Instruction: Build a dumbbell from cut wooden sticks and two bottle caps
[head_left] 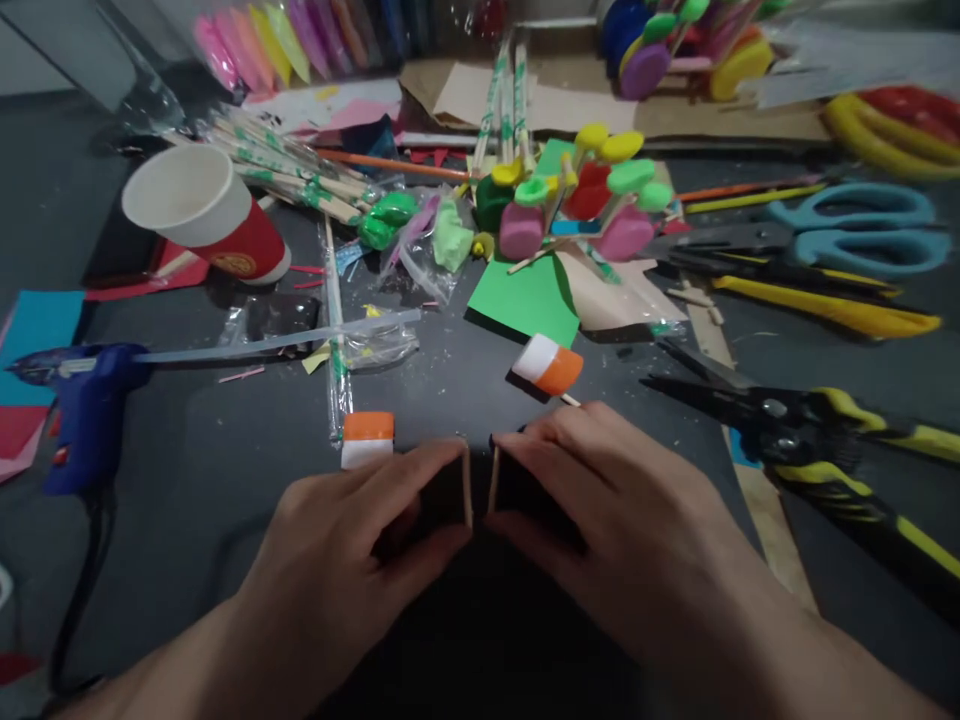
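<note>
Near the bottom centre, my left hand [360,540] pinches a short thin wooden stick [466,487] upright between thumb and fingertips. Facing it, my right hand [600,510] holds a similar stick [493,480] the same way, with a narrow gap between the two sticks. Just behind my left hand lies an orange and white clay piece [367,438]. Beyond my right hand rests another white and orange clay piece [547,364], with a small stick end showing beside it.
A blue glue gun [94,410] and a paper cup [210,210] are at left. Pliers [787,430], blue-handled scissors [862,228] and a yellow cutter [825,305] lie at right. Green paper [529,298], clay figures [577,200] and wrapped sticks [277,165] fill the back.
</note>
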